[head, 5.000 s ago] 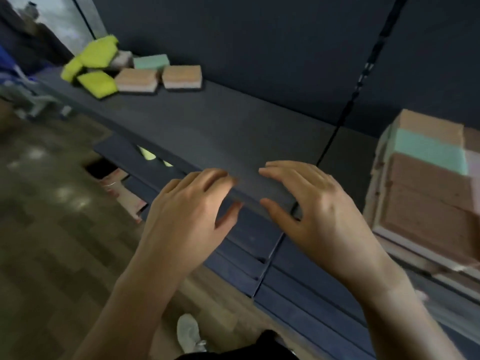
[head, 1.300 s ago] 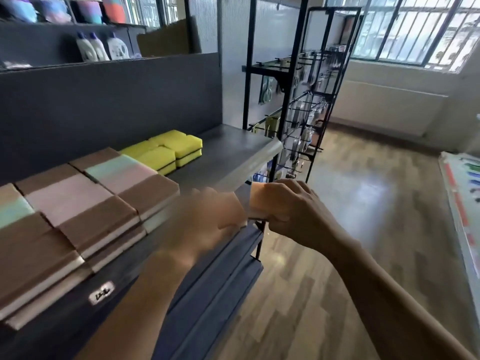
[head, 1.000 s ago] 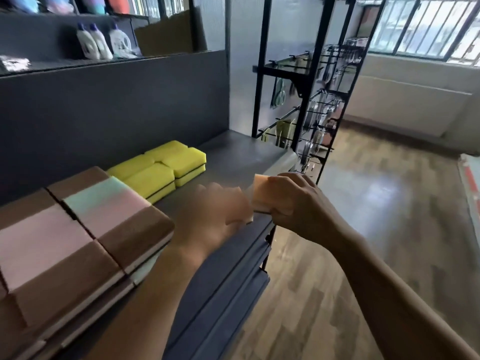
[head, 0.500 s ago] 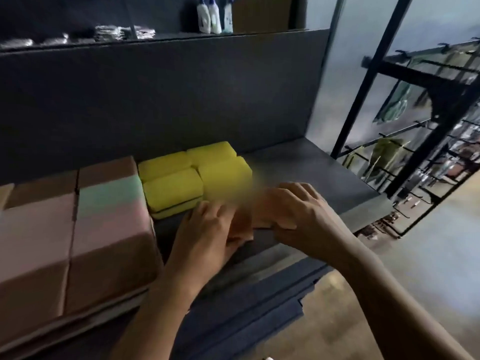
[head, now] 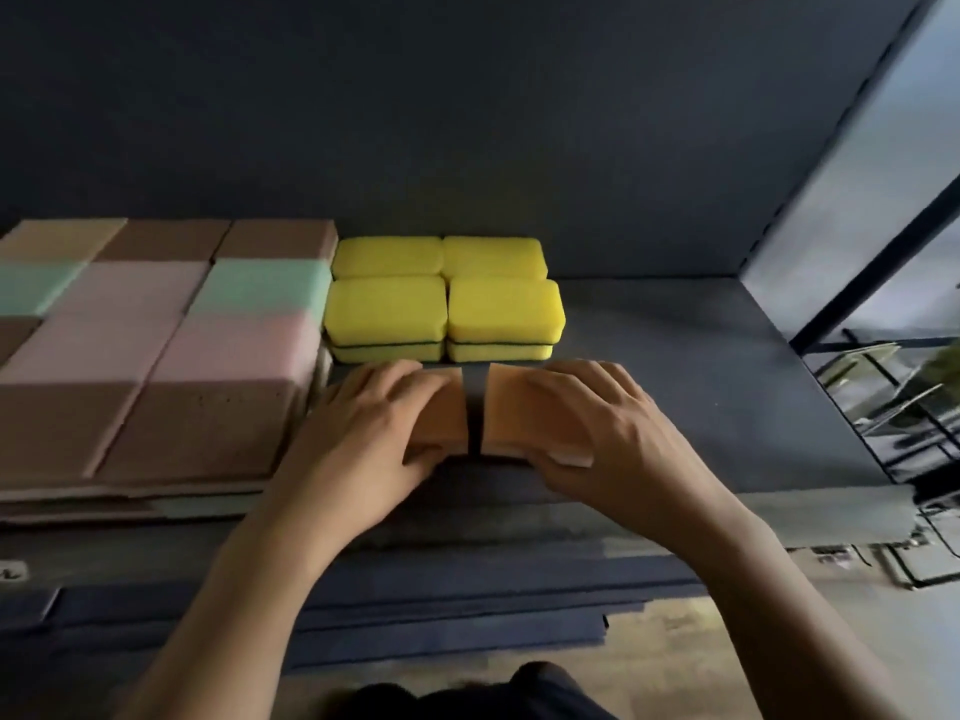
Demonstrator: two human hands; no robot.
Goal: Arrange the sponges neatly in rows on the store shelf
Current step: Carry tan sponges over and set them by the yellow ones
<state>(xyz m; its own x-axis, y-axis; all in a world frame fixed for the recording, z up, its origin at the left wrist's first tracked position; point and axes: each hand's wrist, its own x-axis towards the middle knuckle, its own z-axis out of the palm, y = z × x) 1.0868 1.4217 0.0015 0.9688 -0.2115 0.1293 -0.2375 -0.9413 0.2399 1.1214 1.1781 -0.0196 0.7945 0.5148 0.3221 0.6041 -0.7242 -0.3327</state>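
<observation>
Now setting the carried pair down on the shelf [head: 685, 387] before the yellows [head: 447, 304], left grip [head: 374, 433] clasping left sponge [head: 442, 413], right grip [head: 618, 428] clasping right sponge [head: 511, 414], starting a row.

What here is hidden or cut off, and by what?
Head view:
left orange sponge: mostly under the left hand.
right orange sponge: right part under the right hand.
brown, pink and green sponges: cut off by the left edge.
lower yellow sponges: under the upper yellow sponges.

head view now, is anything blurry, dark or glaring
Head view: dim overall, back panel near black; yellow sponges bright and crisp; left hand and right hand on the orange sponges sharp; wire rack at the right edge smeared by blur.
</observation>
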